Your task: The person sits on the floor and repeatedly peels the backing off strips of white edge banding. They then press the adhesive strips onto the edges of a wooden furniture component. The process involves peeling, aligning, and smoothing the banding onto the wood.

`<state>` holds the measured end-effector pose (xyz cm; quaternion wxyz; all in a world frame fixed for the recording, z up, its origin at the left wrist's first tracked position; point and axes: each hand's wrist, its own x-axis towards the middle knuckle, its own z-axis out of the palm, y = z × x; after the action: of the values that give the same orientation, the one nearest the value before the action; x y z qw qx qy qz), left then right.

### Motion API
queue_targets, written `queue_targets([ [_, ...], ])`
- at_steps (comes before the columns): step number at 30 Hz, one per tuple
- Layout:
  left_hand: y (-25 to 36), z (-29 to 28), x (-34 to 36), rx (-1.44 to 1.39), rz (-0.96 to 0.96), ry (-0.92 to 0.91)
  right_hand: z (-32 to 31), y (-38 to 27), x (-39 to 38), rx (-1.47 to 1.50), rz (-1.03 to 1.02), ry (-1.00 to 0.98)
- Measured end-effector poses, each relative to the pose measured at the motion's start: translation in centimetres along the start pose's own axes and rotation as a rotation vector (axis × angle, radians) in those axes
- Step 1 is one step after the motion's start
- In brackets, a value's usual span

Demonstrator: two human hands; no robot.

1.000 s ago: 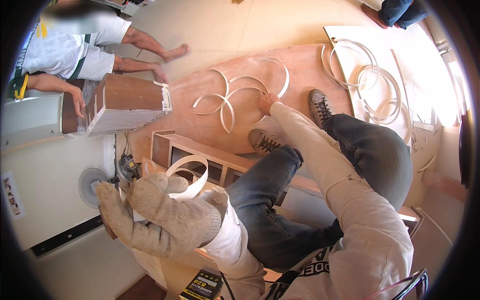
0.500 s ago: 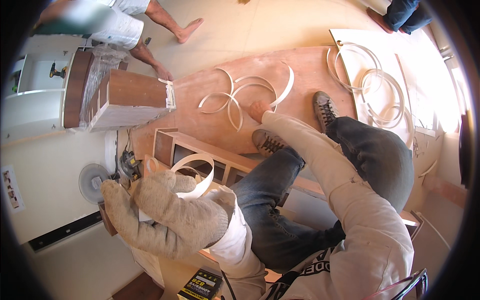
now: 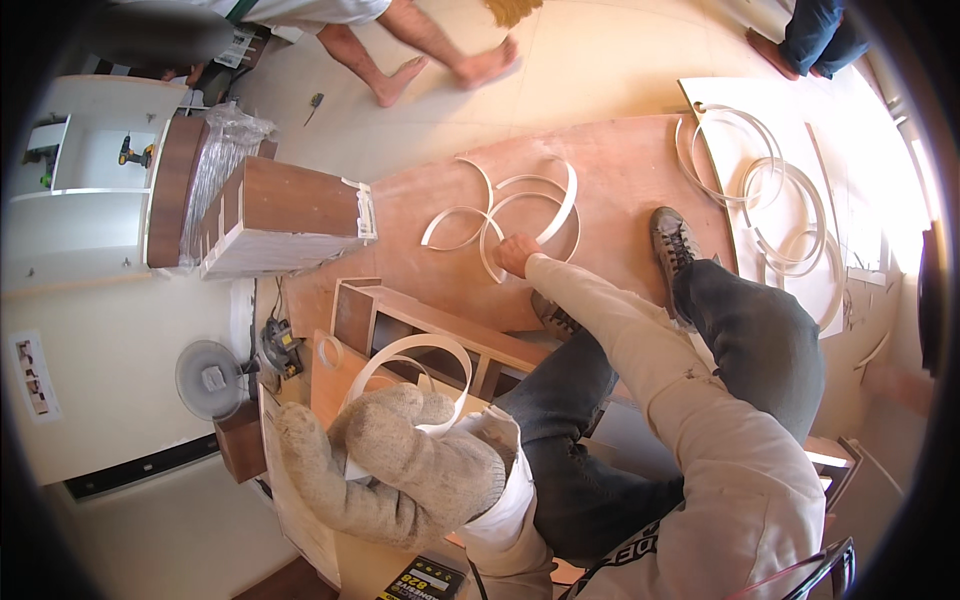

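My left hand point(image 3: 400, 455) wears a thick grey-beige knitted glove and is closed around a pale, curled edge-banding strip point(image 3: 448, 348), which loops up beyond the fingers. My bare right hand point(image 3: 515, 255) reaches forward over a reddish plywood sheet point(image 3: 630, 190). Its fingers are closed on the end of another pale edge-banding strip point(image 3: 570, 190), whose wide face stands up to the right of the hand. Several curled strips point(image 3: 455, 212) lie around it on the plywood. The fingertips of the right hand are partly hidden.
A wooden frame point(image 3: 430, 315) with compartments lies before my legs. A brown cabinet box point(image 3: 300, 205) stands left, near a fan point(image 3: 210, 380) and a corded power tool point(image 3: 282, 345). More coiled strips point(image 3: 785, 205) rest on a white panel point(image 3: 720, 100). Another person's bare feet point(image 3: 485, 65) are beyond.
My right hand has shifted left over the plywood, and the strip in it has moved along. The view has turned slightly. The other person's legs have stepped right.
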<state>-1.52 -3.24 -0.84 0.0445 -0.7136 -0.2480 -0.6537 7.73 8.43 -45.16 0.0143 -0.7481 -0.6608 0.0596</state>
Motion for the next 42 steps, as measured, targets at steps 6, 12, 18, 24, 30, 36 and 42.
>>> queue_targets([
  [6, -0.2, 0.3, -0.2, -0.132, -0.106, 0.047, -4.5, -1.5, 1.9, 0.086, 0.000, 0.055],
  [12, 1.0, -0.2, -0.2, -0.263, -0.286, -0.003, -10.5, -1.0, 0.2, 0.151, 0.043, -0.010],
  [18, -0.9, -0.6, 0.2, -0.543, -0.421, -0.146, -25.9, 8.1, -2.0, 0.223, -0.079, 0.227],
  [24, -4.4, -0.7, 0.6, -0.370, -0.539, -0.432, -42.8, 8.9, -13.4, 1.024, 0.184, 0.279],
  [30, -3.1, 0.8, 2.9, -0.846, -0.912, -0.664, -48.0, 3.5, -23.3, 1.333, -0.020, 0.413],
  [36, -2.2, 0.7, 4.2, -1.386, -0.910, -0.921, -46.8, 3.2, -26.9, 1.522, -0.063, 0.505],
  [42, 0.2, 0.1, 1.9, -1.439, -0.889, -0.854, -46.1, 3.1, -28.0, 1.519, -0.086, 0.517],
])
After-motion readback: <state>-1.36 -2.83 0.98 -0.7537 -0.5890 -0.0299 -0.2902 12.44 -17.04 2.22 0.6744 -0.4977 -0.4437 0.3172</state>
